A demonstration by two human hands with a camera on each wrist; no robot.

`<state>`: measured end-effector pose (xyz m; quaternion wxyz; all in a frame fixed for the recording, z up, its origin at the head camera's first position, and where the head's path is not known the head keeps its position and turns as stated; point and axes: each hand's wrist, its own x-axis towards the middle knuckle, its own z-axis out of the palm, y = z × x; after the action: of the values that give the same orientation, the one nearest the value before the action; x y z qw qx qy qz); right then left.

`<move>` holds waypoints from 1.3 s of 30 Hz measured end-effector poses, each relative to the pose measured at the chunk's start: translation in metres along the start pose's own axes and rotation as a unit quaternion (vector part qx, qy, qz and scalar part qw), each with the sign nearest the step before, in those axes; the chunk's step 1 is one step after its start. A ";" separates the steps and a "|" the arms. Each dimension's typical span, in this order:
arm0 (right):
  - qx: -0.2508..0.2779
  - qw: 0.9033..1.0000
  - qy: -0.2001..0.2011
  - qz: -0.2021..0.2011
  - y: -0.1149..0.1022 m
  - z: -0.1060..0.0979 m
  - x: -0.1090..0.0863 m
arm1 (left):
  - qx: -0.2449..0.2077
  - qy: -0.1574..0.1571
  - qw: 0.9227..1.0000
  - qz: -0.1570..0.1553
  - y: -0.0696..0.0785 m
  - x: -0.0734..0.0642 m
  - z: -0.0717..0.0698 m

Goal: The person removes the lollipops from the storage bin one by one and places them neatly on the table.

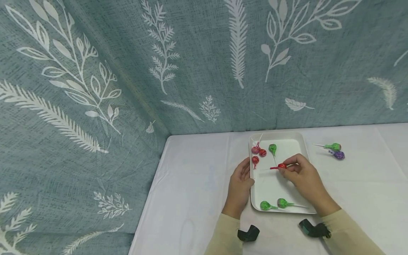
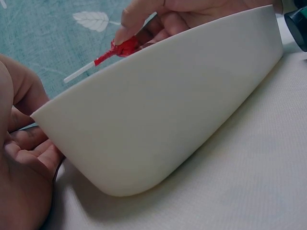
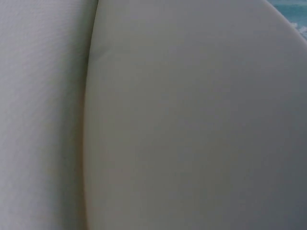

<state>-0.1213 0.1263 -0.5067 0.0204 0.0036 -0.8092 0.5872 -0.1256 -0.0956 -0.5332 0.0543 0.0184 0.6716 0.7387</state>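
Note:
A white tray lies on the table, with my left hand gripping its left rim. In the left wrist view that hand shows beside the tray's outer wall. Over the tray, my right hand pinches a red lollipop by its wrapped head, the white stick pointing left. The same lollipop shows above the rim in the left wrist view. Several red lollipops lie at the tray's back left, near a green lollipop. Two green lollipops lie along the front.
To the right of the tray, a green lollipop and a purple lollipop lie on the white tablecloth. A leaf-patterned teal curtain hangs behind and to the left. The right wrist view is mostly filled by the tray's wall.

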 end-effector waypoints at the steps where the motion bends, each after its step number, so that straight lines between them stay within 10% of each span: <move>1: 0.002 1.000 0.002 -0.002 0.000 0.000 0.000 | 0.001 0.001 1.000 -0.001 0.000 0.000 0.000; 19: 0.028 0.994 0.048 -0.094 -0.008 -0.003 -0.011 | 0.005 0.002 1.000 -0.004 -0.002 0.000 0.002; 39: 0.052 0.987 0.148 -0.043 0.011 -0.038 -0.015 | 0.007 0.002 1.000 0.002 -0.002 -0.001 0.000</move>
<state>-0.1058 0.1656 -0.5055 0.1650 -0.0481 -0.7646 0.6211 -0.1244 -0.0959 -0.5355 0.0514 0.0181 0.6772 0.7338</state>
